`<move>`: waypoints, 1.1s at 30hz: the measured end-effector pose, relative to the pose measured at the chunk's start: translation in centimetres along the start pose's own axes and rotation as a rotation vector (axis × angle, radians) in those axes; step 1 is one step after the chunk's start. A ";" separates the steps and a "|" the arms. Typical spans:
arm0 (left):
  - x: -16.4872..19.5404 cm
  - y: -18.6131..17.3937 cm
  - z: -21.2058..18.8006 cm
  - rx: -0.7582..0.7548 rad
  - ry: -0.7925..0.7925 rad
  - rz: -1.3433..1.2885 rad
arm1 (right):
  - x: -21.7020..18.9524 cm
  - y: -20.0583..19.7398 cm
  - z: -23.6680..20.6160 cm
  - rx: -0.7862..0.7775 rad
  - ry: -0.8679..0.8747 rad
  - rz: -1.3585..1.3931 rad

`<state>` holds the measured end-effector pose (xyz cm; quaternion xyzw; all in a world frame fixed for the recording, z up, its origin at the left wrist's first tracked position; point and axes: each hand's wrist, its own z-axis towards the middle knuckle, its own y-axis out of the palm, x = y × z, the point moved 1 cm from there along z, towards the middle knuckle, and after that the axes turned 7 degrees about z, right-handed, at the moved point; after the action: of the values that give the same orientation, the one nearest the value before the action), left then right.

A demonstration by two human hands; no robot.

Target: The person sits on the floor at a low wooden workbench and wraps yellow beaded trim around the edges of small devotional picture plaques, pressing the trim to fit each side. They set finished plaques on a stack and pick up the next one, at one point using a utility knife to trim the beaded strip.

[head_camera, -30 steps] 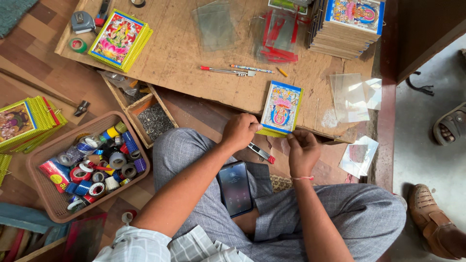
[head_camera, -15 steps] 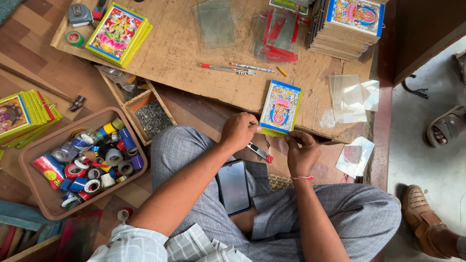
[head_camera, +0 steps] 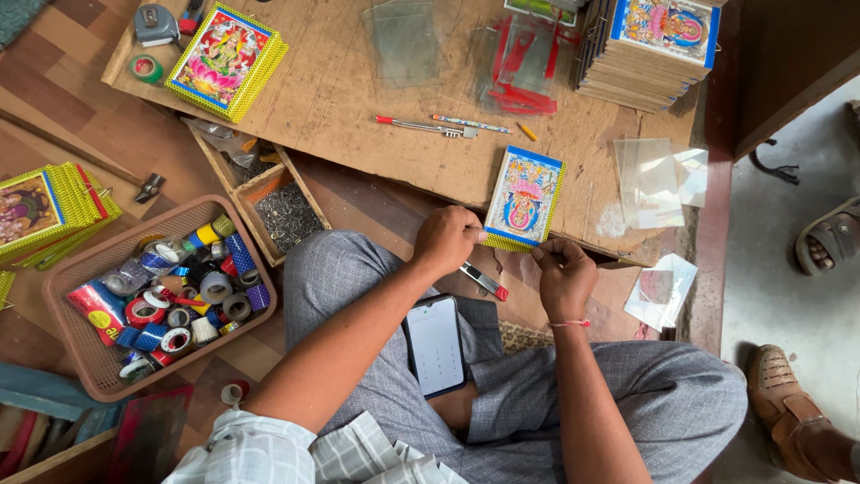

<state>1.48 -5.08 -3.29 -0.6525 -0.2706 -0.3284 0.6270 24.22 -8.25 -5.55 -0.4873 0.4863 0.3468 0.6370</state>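
Observation:
A small framed picture (head_camera: 524, 199) with a blue and yellow border lies at the near edge of a wooden board (head_camera: 358, 99). My left hand (head_camera: 445, 240) pinches its near left corner. My right hand (head_camera: 563, 276) pinches its near right edge; a thin red thread circles that wrist. A red-tipped tool (head_camera: 485, 280) lies on my lap between the hands, beside a phone (head_camera: 436, 344) resting on my thigh.
A brown basket (head_camera: 85, 358) of tape rolls sits at my left, next to a wooden box of small nails (head_camera: 285, 215). Stacks of framed pictures (head_camera: 658, 45) (head_camera: 228, 58) (head_camera: 45, 211), glass panes (head_camera: 649, 179), pens (head_camera: 421, 125) and a hammer (head_camera: 143, 185) lie around. Another person's sandalled feet (head_camera: 829, 237) are at right.
Both hands stay at the picture's near edge with small finger shifts. The view has drifted slightly.

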 end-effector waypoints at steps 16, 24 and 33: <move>-2.7 1.9 1.3 -0.025 -0.066 -0.115 | -1.5 0.8 -0.1 0.134 0.221 0.411; -3.4 3.1 1.4 -0.049 -0.143 -0.398 | 0.7 1.3 0.5 0.245 0.311 0.543; -3.3 4.4 1.0 -0.086 -0.249 -0.592 | 0.2 4.2 -1.0 0.312 0.109 0.465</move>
<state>2.82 -4.14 -8.65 -0.6065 -0.5092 -0.4250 0.4384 20.13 -8.05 -7.00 -0.2769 0.6660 0.3777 0.5806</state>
